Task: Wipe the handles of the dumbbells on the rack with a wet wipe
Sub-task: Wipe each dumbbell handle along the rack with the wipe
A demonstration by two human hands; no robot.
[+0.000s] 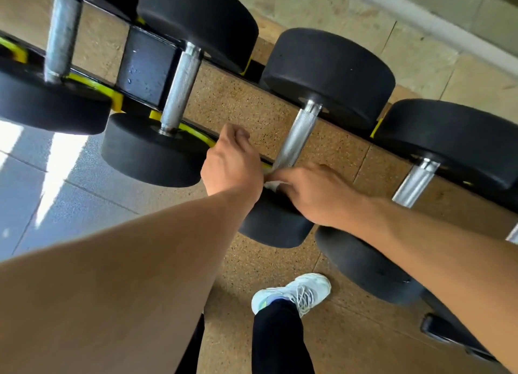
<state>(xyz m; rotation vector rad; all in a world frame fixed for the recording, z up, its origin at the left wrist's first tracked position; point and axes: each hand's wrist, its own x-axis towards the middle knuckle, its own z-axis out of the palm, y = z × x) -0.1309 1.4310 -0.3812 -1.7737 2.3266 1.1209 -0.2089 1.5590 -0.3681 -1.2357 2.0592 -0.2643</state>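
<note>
Right hand [314, 194] pinches a white wipe [271, 184] against the dumbbell handle [297, 135]; left hand [231, 160] loosely curled.

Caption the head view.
Right hand presses white wet wipe on knurled steel dumbbell handle; left hand nearby.

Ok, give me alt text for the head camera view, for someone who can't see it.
A person's right hand holds a white wet wipe at the near end of a dumbbell's steel handle on a black rack, while the left hand rests curled beside it.
</note>
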